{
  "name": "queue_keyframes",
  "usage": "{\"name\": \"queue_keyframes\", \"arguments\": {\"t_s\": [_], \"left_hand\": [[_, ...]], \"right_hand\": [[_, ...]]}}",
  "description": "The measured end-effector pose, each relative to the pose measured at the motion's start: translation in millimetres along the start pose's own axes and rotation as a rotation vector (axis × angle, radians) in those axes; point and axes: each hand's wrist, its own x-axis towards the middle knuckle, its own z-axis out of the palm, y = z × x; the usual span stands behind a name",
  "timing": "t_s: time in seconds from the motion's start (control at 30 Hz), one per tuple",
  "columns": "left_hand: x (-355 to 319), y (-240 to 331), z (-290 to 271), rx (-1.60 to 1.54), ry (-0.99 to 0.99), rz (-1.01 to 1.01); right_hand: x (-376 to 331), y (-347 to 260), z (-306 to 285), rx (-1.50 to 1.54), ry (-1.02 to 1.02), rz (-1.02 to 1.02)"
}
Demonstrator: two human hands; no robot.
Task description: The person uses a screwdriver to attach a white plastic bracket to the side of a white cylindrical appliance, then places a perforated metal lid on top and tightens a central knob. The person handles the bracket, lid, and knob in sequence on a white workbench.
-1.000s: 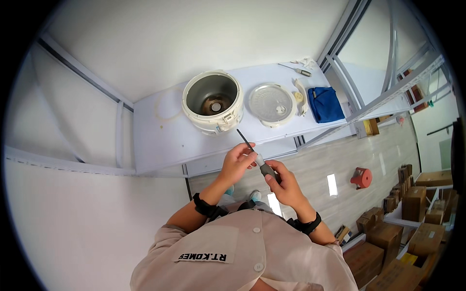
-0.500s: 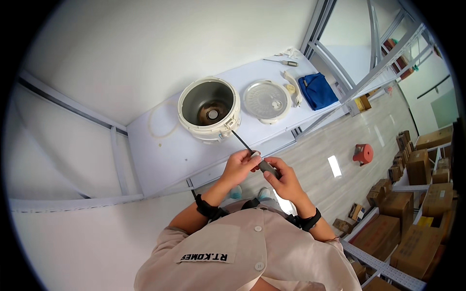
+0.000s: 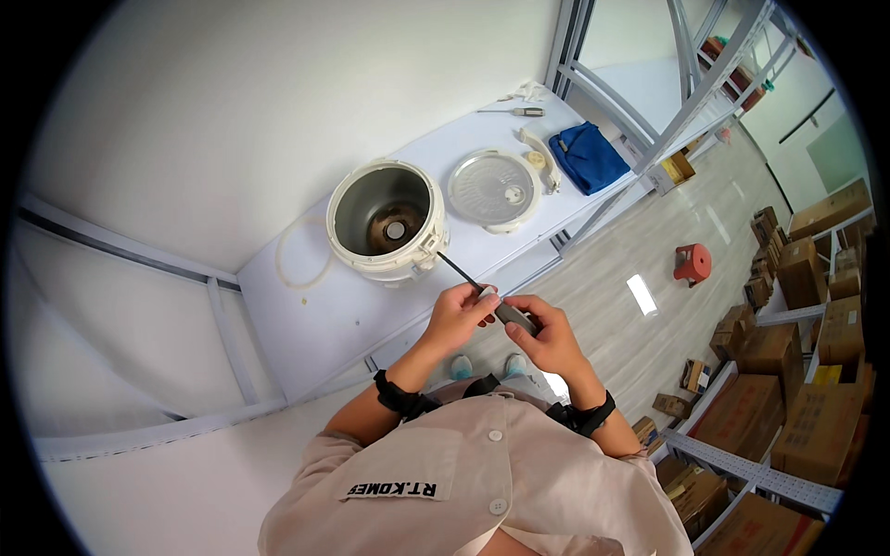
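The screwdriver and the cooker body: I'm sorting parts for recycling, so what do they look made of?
The screwdriver, held in both the left hand and the right hand, looks like a thin dark metal shaft with a grey, matte handle, probably plastic. The cooker body shows a glossy cream shell, likely plastic, around a dull grey metallic-looking well.

Bare bench before hands; cooker body beyond.

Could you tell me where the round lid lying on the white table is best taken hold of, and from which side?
I would take the lid by its outer rim, coming down from above. It lies flat beside the open cooker body, so only the rim gives the hands an edge to pinch. Its near side, toward the table front, looks freest; a curved white part sits close on the far side.
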Motion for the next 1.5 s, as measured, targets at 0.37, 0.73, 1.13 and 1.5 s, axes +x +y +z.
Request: {"name": "queue_keyframes", "arguments": {"t_s": [0.37,0.73,1.13,1.5], "left_hand": [[0,7,-4,-0.002,-0.042,-0.033],[-2,7,-3,0.022,-0.038,-0.059],[-2,4,1,-0.011,-0.007,-0.05],[-3,6,6,-0.095,-0.012,-0.059]], "right_hand": [[3,-4,-1,-0.014,0.0,-0.034],[0,-6,-2,-0.026,-0.005,-0.02],[0,2,-3,-0.004,0.013,-0.027],[4,-12,-8,-0.191,0.035,-0.167]]}}
